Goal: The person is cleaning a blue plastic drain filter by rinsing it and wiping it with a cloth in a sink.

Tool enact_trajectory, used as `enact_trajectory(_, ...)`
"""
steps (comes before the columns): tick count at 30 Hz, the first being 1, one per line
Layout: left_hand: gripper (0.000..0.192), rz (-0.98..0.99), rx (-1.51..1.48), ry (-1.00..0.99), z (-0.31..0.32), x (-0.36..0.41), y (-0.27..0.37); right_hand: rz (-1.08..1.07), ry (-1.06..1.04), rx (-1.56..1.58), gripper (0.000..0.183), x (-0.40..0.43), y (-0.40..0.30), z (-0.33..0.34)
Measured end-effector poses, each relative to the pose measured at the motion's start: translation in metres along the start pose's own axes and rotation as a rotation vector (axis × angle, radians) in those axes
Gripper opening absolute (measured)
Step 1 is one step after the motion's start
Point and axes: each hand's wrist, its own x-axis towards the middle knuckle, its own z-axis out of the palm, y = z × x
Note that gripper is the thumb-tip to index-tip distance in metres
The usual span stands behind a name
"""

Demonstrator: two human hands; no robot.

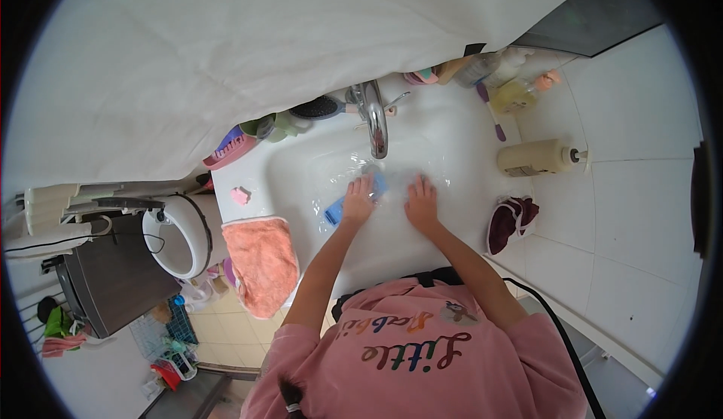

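Note:
My left hand [358,199] lies palm down across a blue oblong object [334,213] in the white washbasin [294,159]. The object slants under my fingers, and both its ends show. Whether my fingers curl beneath it is hidden. To the right, my right hand [422,203] has its fingers apart in the rippling water, with nothing seen in it. Above and between my hands hangs the spout of a chrome faucet [375,119]. A round grey drain fitting [370,168] shows just beyond my left fingertips.
An orange cloth [262,266] drapes over the left rim, near a pink piece [240,195]. On the back ledge lies a hairbrush [317,107]. Along the right side are a beige pump bottle [536,157], a yellow pump bottle [514,99] and a maroon cloth item [511,224]. A white sheet [226,68] hangs beyond.

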Motion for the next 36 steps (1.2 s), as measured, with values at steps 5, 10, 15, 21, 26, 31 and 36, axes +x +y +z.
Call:
enact_trajectory(5,0.067,-0.140,0.057,0.080,0.000,0.004,0.001,0.034,-0.022,-0.021,0.046,0.000,0.001,-0.002)
enact_trajectory(10,0.065,-0.010,0.069,-0.052,-0.008,0.008,0.002,-0.034,-0.072,0.027,0.048,0.002,0.004,-0.008)
enact_trajectory(15,0.063,0.072,-0.025,-0.058,-0.011,0.009,0.002,0.058,-0.110,0.032,0.049,0.003,0.004,-0.006)
enact_trajectory(21,0.066,0.014,-0.036,0.131,-0.006,0.001,-0.002,0.132,-0.084,0.006,0.052,0.003,-0.001,0.002)
enact_trajectory(26,0.062,-0.236,-0.231,0.045,-0.029,0.002,0.009,0.192,-0.137,0.077,0.046,0.007,-0.003,0.000)
enact_trajectory(31,0.057,-0.309,-0.401,0.163,-0.049,0.001,0.011,0.108,0.076,0.120,0.044,0.007,-0.007,-0.005)
enact_trajectory(36,0.055,-0.202,-0.643,0.332,-0.066,0.002,0.018,0.078,0.194,0.347,0.041,0.023,-0.014,-0.025)
